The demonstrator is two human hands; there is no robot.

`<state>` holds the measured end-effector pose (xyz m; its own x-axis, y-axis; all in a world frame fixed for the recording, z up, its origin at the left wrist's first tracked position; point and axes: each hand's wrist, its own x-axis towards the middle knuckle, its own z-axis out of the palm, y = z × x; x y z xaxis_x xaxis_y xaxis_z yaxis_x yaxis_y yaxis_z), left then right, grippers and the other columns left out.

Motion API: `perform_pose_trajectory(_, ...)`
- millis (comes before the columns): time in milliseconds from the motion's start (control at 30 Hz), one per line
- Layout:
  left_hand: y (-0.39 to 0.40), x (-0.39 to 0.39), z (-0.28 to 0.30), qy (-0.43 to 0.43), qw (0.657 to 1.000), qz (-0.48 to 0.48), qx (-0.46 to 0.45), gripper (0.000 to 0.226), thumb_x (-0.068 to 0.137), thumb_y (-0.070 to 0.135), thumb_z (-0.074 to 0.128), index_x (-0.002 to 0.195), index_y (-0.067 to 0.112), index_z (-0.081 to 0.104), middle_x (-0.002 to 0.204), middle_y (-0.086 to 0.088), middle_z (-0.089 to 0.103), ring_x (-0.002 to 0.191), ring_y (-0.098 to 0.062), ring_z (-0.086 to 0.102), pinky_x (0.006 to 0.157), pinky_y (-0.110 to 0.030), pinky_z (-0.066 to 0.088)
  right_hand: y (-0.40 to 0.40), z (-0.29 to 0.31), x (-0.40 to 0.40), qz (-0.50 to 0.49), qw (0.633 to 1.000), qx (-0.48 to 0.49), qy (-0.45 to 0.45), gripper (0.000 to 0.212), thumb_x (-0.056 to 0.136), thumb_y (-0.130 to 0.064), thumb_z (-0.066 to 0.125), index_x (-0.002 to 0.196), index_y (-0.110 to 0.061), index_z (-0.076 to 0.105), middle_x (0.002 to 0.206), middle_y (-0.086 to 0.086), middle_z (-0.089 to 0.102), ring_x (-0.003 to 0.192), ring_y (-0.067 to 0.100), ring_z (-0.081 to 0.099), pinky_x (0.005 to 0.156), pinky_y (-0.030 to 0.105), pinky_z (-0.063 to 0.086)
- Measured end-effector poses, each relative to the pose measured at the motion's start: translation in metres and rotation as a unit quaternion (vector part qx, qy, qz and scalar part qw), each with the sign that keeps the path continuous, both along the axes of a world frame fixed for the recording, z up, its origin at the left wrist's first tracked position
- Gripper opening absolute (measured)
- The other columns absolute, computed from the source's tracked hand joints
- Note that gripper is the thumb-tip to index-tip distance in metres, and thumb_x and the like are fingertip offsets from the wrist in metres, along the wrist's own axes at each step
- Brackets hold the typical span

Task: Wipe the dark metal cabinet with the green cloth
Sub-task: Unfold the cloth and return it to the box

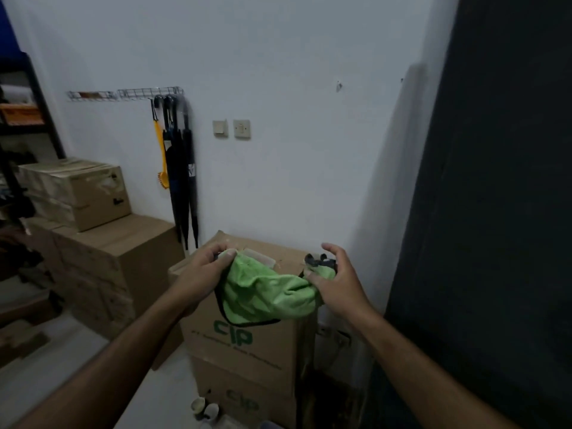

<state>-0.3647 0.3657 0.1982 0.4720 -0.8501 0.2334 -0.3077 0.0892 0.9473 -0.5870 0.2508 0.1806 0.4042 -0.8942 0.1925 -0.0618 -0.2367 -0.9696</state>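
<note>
Both forearms are bare right up to the frame's edge; the left hand [202, 270] and right hand [337, 284] wear no gloves, rings or watch.

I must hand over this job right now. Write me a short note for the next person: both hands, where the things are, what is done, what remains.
Left hand: grips the left end of the green cloth.
Right hand: grips the right end of the cloth.
Cloth: bunched between both hands, held over the cardboard box by the wall.
Dark metal cabinet: on the right, apart from the cloth and both hands.
Done: cloth is in hand.
Left: bring the cloth to the cabinet and wipe it; no wiping is under way.
</note>
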Motion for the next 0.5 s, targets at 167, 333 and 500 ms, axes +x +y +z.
perform_pose_trajectory(167,-0.026,0.052,-0.019,-0.099,0.994,0.007,0.043,0.028,0.106,0.029,0.045,0.098,0.003,0.051,0.076,-0.001,0.052,0.064,-0.008,0.049,0.059,-0.025,0.040,-0.023,-0.023,0.046,-0.072,0.987,-0.084,0.113,0.015,0.089,-0.030,0.072,0.089,-0.015,0.069,0.095,0.001,0.071,0.092,0.017,0.065,0.078,0.034,0.052)
perform_pose_trajectory(333,-0.054,0.116,-0.024,-0.096,0.988,-0.084,0.088,0.023,0.101,0.031,0.056,0.111,0.012,0.050,0.096,-0.013,0.062,0.086,-0.025,0.066,0.077,-0.042,0.054,-0.048,-0.042,0.099,-0.130,0.973,-0.115,0.151,0.044,0.089,-0.039,0.070,0.058,-0.018,0.047,0.058,-0.007,0.047,0.056,0.008,0.047,0.052,0.028,0.033)
perform_pose_trajectory(500,-0.076,0.186,-0.023,-0.100,0.967,-0.173,0.158,0.036,0.086,0.014,0.077,0.117,0.010,0.057,0.111,-0.016,0.066,0.101,-0.029,0.069,0.089,-0.051,0.057,-0.065,-0.056,0.148,-0.174,0.980,-0.051,0.084,0.044,0.092,-0.038,0.067,0.068,-0.001,0.063,0.062,0.007,0.067,0.060,0.016,0.065,0.055,0.033,0.047)
